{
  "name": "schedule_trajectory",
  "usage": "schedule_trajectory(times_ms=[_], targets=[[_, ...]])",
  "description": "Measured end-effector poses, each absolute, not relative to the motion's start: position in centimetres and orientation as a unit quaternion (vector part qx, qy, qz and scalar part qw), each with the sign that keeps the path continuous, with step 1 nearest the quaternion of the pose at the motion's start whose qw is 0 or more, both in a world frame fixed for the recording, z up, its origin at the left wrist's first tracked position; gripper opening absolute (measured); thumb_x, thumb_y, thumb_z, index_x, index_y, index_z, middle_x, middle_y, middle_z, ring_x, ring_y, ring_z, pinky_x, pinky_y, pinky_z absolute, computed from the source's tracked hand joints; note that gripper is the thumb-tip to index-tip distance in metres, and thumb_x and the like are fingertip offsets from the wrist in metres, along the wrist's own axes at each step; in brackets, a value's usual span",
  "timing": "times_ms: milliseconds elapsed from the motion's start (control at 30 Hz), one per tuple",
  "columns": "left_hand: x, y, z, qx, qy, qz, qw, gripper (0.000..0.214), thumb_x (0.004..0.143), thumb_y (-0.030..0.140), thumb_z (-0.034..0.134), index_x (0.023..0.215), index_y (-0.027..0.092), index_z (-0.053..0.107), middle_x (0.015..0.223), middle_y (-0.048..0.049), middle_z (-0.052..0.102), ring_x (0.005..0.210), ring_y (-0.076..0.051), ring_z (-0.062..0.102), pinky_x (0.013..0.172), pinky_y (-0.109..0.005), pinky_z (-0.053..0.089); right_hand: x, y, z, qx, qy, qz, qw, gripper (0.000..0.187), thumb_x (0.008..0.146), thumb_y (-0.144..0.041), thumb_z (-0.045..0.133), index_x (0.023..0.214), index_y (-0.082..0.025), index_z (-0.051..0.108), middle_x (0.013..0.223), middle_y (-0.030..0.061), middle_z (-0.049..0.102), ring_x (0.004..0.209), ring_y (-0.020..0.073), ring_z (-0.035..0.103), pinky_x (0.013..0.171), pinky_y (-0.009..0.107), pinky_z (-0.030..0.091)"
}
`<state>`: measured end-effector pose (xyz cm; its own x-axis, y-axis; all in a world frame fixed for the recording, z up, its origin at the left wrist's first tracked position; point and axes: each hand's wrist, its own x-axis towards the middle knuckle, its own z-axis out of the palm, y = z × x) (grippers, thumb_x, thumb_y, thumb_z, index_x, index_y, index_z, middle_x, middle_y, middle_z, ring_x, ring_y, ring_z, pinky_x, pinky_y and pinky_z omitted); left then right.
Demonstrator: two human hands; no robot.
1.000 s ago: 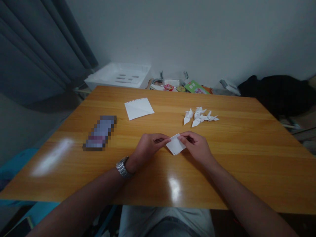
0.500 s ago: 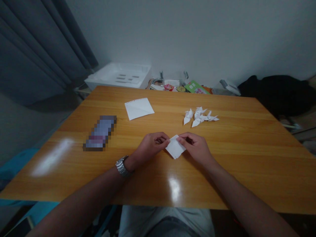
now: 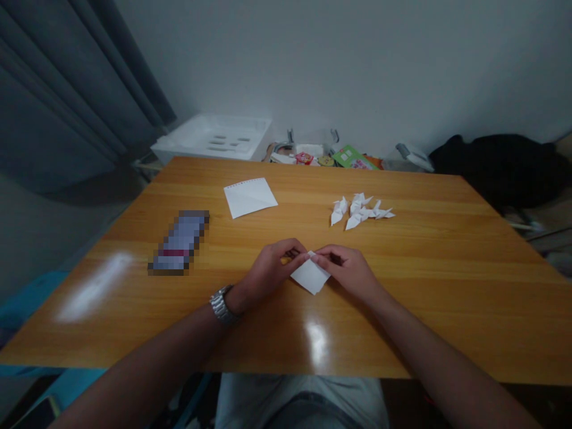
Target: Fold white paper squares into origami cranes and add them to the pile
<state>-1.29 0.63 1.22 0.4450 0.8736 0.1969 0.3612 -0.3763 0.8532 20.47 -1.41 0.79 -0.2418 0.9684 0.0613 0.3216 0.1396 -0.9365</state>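
A small folded white paper (image 3: 311, 279), diamond-shaped with one corner toward me, is held between my two hands close above the table. My left hand (image 3: 279, 266), with a metal watch (image 3: 223, 304) on its wrist, pinches the paper near its far corner, thumb on top. From the other side my right hand (image 3: 347, 269) pinches the same corner, its thumb almost meeting the left one. The fingers beneath the paper are partly hidden. Beyond my right hand lie several folded white paper figures (image 3: 358, 211) with pointed ends, grouped closely.
A white sheet (image 3: 251, 198) with a perforated edge lies on the wooden table (image 3: 429, 238), left of centre. Nearer on the left is a blurred-out phone (image 3: 179, 242). Behind the table's far edge stand a white plastic tray (image 3: 214, 136) and a green booklet (image 3: 353, 157).
My right hand has slid left, closer to my left hand. The folded paper has shifted slightly left and toward me, and both thumbs now meet near its far corner.
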Motion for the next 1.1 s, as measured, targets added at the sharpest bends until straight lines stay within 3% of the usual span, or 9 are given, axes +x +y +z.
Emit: schedule_trajectory(times_ms=[400, 767, 1100], targets=[[-1.3, 0.9, 0.8, 0.732, 0.424, 0.359, 0.395, 0.021, 0.097, 0.038, 0.059, 0.091, 0.018, 0.063, 0.085, -0.0013, 0.070, 0.079, -0.015, 0.065, 0.071, -0.023, 0.050, 20.9, -1.3, 1.0, -0.502, -0.669, 0.425, 0.347, 0.024, 0.093, -0.040, 0.065, 0.089, -0.020, 0.078, 0.084, 0.0035, 0.078, 0.075, 0.0191, 0.069, 0.069, 0.029, 0.050], [-1.5, 0.6, 1.3, 0.776, 0.463, 0.290, 0.314, 0.027, 0.104, 0.041, 0.047, 0.097, 0.020, 0.060, 0.078, 0.0016, 0.066, 0.068, -0.014, 0.061, 0.059, -0.024, 0.037, 20.6, -1.3, 0.8, -0.488, -0.658, 0.458, 0.345, 0.027, 0.093, -0.041, 0.064, 0.098, -0.018, 0.077, 0.092, 0.0063, 0.079, 0.079, 0.0198, 0.071, 0.072, 0.029, 0.052], [-1.5, 0.5, 1.8, 0.771, 0.495, 0.264, 0.301, 0.026, 0.105, 0.042, 0.043, 0.099, 0.020, 0.058, 0.073, 0.0018, 0.064, 0.062, -0.014, 0.059, 0.055, -0.024, 0.033, 20.9, -1.2, 0.7, -0.489, -0.645, 0.482, 0.335, 0.032, 0.094, -0.046, 0.064, 0.092, -0.016, 0.076, 0.079, 0.0046, 0.075, 0.069, 0.0172, 0.065, 0.064, 0.028, 0.048]])
